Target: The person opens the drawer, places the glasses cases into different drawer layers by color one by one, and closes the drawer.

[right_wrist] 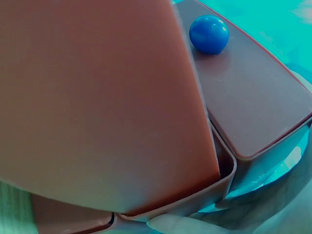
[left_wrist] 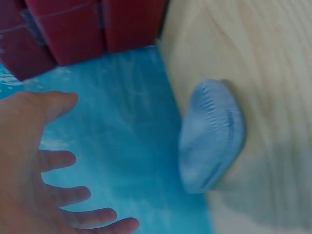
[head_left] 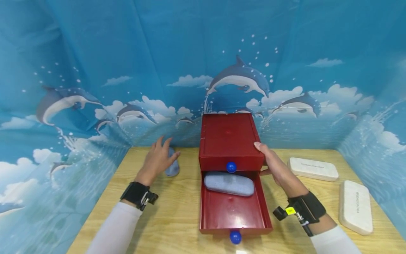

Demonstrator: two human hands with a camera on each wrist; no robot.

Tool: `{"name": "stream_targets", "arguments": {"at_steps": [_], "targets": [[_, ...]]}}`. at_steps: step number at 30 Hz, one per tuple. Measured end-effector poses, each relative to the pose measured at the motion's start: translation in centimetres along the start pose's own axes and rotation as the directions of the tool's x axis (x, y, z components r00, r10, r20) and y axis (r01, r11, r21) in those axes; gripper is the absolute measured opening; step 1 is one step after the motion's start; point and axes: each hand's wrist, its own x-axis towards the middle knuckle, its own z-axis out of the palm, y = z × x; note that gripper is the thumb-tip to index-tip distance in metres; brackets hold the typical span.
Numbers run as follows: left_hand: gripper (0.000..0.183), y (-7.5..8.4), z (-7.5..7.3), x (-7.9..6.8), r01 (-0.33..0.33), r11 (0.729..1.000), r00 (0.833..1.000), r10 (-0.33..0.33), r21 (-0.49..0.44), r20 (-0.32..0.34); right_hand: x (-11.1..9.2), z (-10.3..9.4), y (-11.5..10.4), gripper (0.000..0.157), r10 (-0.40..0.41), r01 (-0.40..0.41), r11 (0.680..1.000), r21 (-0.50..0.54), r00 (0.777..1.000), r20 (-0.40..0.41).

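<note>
A red drawer unit (head_left: 228, 135) stands on the table with a lower drawer (head_left: 233, 211) pulled out. At the back of that drawer lies a grey-blue glasses case (head_left: 229, 183). My right hand (head_left: 275, 165) grips the unit's right side, thumb on its top edge; most of its fingers are hidden. Spread above the table on the left, my left hand (head_left: 157, 158) holds nothing. Close to it, another blue-grey glasses case (head_left: 172, 164) lies on the table, partly covered in the head view. The left wrist view shows a gap between fingers and this case (left_wrist: 212, 136).
Two white cases with printed lettering lie on the right: one farther back (head_left: 313, 169), one nearer (head_left: 356, 207). Blue knobs stick out from the upper drawer (head_left: 231, 167) and the pulled-out drawer (head_left: 235, 237). A dolphin-printed blue backdrop (head_left: 177, 42) surrounds the wooden table (head_left: 177, 211).
</note>
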Motion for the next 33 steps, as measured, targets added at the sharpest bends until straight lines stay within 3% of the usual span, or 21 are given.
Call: {"name": "stream_targets", "arguments": {"at_steps": [8,16,25,33], "targets": [[0.073,-1.4,2.8,1.2,0.130,0.991,0.988,-0.126,-0.036,0.093,0.1,-0.2,0.1,0.077,-0.004,0.004,1.000,0.007,1.000,-0.005],[0.072,-1.5,4.6,1.9,0.201,0.976,0.974,-0.190,-0.081,0.123,0.1,-0.3,0.2,0.079,0.001,-0.001,1.000,0.011,1.000,-0.014],[0.088,-1.8,6.5,2.1,0.300,0.953,0.945,-0.292,-0.035,0.150,-0.1,-0.3,0.0,0.078,0.011,-0.011,1.000,0.000,1.000,-0.006],[0.093,-2.2,7.5,2.1,0.332,0.943,0.930,-0.329,0.010,0.164,-0.1,0.0,-0.1,0.076,0.007,-0.007,1.000,-0.006,1.000,-0.004]]}}
